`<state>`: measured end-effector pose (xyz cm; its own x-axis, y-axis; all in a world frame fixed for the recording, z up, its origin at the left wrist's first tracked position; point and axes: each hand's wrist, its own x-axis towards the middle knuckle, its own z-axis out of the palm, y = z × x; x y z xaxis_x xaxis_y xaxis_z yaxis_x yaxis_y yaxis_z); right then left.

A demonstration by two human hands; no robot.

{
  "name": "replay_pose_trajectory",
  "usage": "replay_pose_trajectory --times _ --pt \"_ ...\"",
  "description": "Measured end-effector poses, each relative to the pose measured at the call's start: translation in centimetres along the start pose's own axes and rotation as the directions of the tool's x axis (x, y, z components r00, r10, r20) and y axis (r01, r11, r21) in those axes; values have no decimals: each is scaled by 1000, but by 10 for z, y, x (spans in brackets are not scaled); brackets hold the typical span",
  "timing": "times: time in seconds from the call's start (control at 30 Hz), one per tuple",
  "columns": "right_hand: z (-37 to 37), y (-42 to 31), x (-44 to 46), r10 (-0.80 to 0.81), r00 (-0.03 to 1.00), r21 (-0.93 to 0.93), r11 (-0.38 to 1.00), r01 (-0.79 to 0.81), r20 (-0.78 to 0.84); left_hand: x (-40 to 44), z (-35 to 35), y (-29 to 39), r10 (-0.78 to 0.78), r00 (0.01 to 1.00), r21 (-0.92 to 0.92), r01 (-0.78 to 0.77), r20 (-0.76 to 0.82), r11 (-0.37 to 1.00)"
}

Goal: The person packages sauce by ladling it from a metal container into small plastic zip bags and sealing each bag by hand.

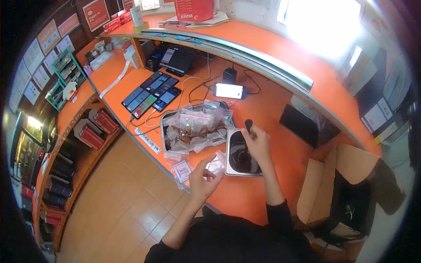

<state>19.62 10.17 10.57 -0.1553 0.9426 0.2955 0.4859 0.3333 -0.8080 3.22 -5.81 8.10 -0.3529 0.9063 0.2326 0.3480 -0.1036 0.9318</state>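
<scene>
My right hand (259, 144) is closed around a black-handled utensil (248, 124), probably a scoop or spoon. Its handle end sticks up above my fingers, and its lower end is over or inside a rectangular metal container (228, 168) with dark contents. Just left of that container, my left hand (204, 180) pinches a small clear plastic bag (216, 165). Behind my hands stands a tray (163, 131) heaped with clear zip bags (195, 125), several holding something brown. A printed plastic packet (182, 170) lies at the counter's front edge, left of my left hand.
Several phones (151, 94) lie on the orange counter at the back left, with cables near the tray. Another lit phone (229, 90) is behind the container. An open cardboard box (315, 188) stands at right, near a dark flat panel (299, 126). A raised shelf (258, 52) runs along the back.
</scene>
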Motion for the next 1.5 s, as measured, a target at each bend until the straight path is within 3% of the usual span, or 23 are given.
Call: replay_pose_trajectory --times 0.03,0.1,0.13,0.2,0.3,0.43,0.53,0.6,0.63,0.7,0.73,0.83,0.87,0.93,1.1,1.17,1.33,1.4,1.5 --pt "-9 2 -11 4 1000 -7 1000 -4 -1 1 1 -1 -3 1000 -6 3 5 1000" --pt "-25 8 -34 -205 979 -193 961 198 -16 2 2 -4 62 998 -30 -62 5 998" --pt "-32 4 -44 -202 979 -200 960 194 -17 2 4 -6 61 998 -36 -61 9 998" --pt "-44 -6 -61 -201 972 -47 979 196 -125 2 7 -10 101 995 -25 -101 4 995" --pt "-48 2 -76 -259 958 54 962 267 -119 4 9 -12 136 991 12 -136 15 991" --pt "-42 5 -88 -229 971 196 951 238 -68 5 8 -13 169 986 7 -169 5 986" --pt "-36 28 -93 -187 982 221 959 179 15 3 2 -1 58 998 -59 -59 -12 996" --pt "-33 42 -95 -62 995 369 929 30 75 3 -2 2 -34 999 -112 31 -31 993" --pt "-35 44 -94 -62 995 369 929 30 75 4 -2 1 -34 999 -111 30 -31 993" --pt "-39 43 -91 167 985 511 844 -162 36 4 -3 -5 3 995 -102 -13 -101 995" --pt "-40 47 -90 166 985 511 844 -161 37 4 -4 -13 3 995 -102 -14 -101 995" --pt "-40 54 -85 384 912 670 716 -196 -144 6 -6 -26 32 999 -102 -36 -35 994" --pt "-41 53 -85 382 913 671 716 -194 -143 6 -6 -25 21 999 -159 -27 -37 987" --pt "-45 53 -85 596 779 738 611 -285 -193 8 -7 -22 11 999 -216 -19 -39 976" --pt "-49 53 -86 652 743 866 450 -218 -152 20 -10 -10 89 995 -267 -97 -42 959" --pt "-51 47 -83 751 646 931 319 -179 -134 26 -12 1 86 996 -210 -92 -36 973" --pt "-70 23 -76 639 744 958 286 2 -193 43 -1 42 131 982 -112 -146 -135 983" --pt "-79 6 -72 606 757 951 302 65 -244 49 6 41 301 944 50 -297 -132 954" --pt "-88 -16 -70 559 774 940 314 133 -296 56 16 42 385 920 59 -381 -73 923"
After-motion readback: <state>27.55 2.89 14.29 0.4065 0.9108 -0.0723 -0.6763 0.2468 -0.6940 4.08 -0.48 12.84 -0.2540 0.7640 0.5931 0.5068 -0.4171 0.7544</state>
